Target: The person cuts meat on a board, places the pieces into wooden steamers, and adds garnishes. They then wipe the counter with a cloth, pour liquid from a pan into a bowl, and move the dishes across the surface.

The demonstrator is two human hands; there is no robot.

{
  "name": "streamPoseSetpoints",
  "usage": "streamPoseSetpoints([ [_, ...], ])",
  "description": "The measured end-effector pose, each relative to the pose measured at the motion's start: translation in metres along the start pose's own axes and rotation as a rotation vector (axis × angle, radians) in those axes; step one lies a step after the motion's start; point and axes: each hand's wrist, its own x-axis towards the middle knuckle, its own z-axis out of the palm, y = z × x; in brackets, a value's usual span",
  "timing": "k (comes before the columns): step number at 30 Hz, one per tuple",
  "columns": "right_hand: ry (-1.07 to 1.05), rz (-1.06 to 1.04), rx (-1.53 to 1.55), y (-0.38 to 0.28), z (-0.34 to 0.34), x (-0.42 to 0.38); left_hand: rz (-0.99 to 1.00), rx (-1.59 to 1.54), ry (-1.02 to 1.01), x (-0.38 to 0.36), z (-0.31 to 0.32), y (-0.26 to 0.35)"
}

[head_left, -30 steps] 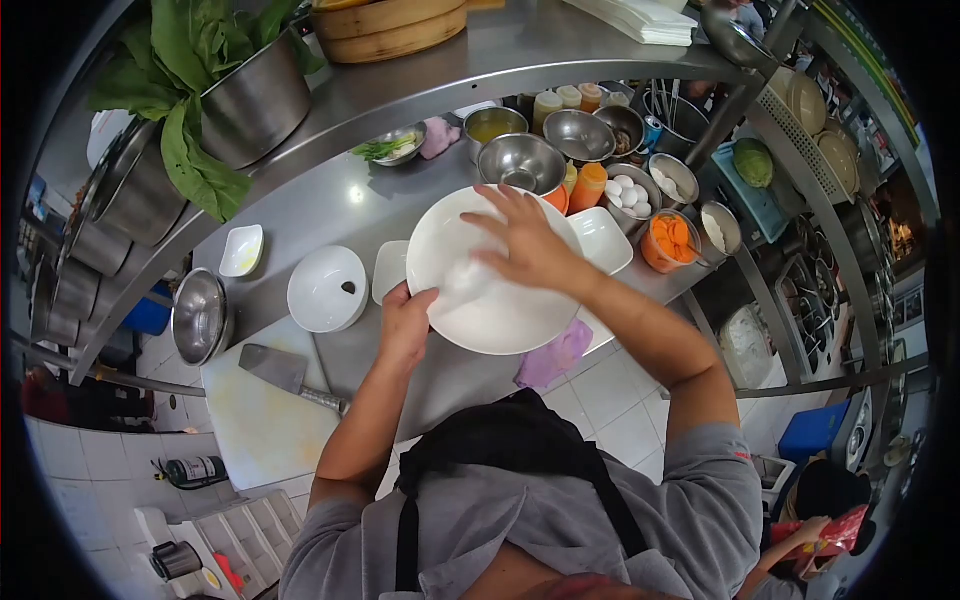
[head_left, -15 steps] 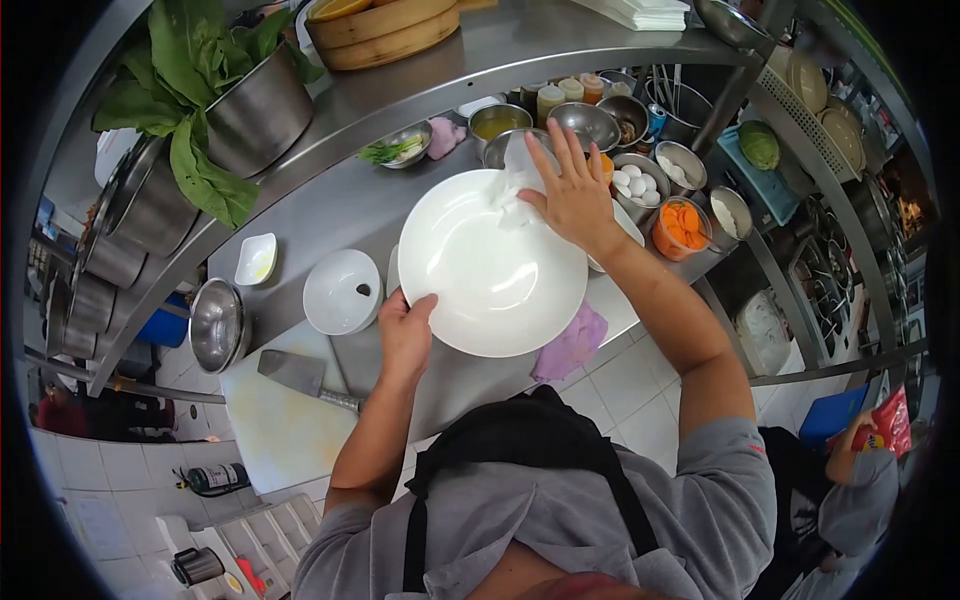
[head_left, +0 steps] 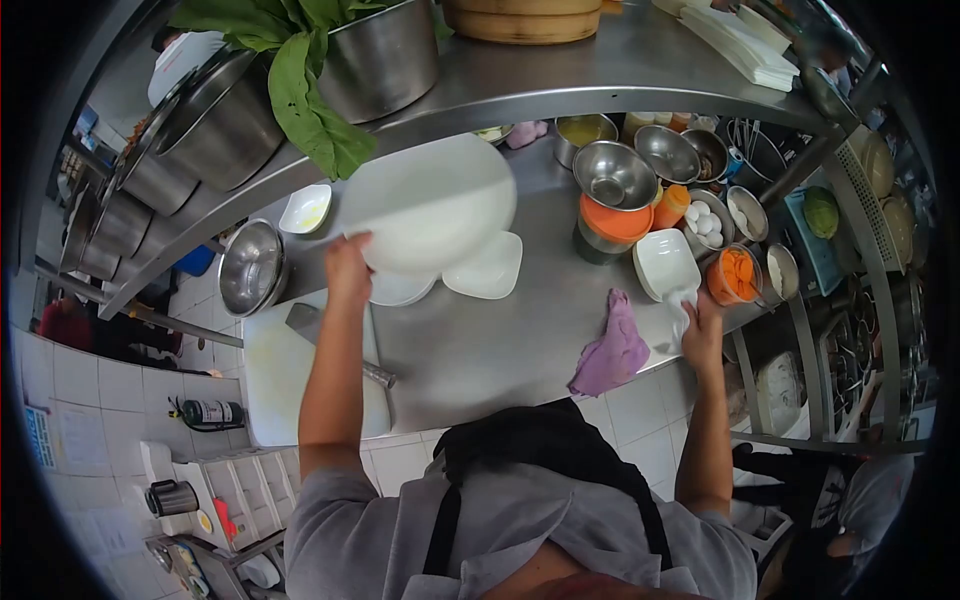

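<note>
My left hand (head_left: 348,268) grips the near left rim of a large white plate (head_left: 430,205), which is tilted and blurred by motion. Below the plate, a round white bowl (head_left: 402,289) and a squarish white dish (head_left: 490,272) are partly covered. At the right, my right hand (head_left: 703,330) is closed on a crumpled white paper towel (head_left: 681,312). The towel reaches the near edge of a square white bowl (head_left: 667,262). A purple cloth (head_left: 612,352) lies left of that hand. Behind my left forearm, a cleaver (head_left: 304,320) rests on the cutting board (head_left: 268,375).
A steel shelf (head_left: 600,102) spans the far side, carrying a pot of leafy greens (head_left: 385,65) and a bamboo steamer (head_left: 520,20). Steel bowls, an orange-lidded container (head_left: 614,222), eggs (head_left: 706,225) and sliced carrots (head_left: 737,275) crowd the right. Another person (head_left: 870,500) is at lower right.
The large plate has moved left and away in my left hand, uncovering the dishes beneath. My right hand has left the plate and come down to the right with the paper towel. The view has shifted.
</note>
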Motion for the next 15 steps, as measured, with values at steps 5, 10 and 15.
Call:
streamPoseSetpoints([
  [5, 0.101, 0.577, 0.168, -0.002, -0.005, -0.085, -0.033, 0.009, 0.138, 0.137, -0.021, -0.031],
  [10, 0.084, 0.786, 0.042, -0.024, -0.008, -0.14, -0.06, -0.141, 0.164, 0.217, -0.048, -0.076],
  [15, 0.088, 0.761, 0.017, -0.033, 0.002, -0.173, -0.169, -0.046, 0.185, 0.259, -0.078, -0.111],
])
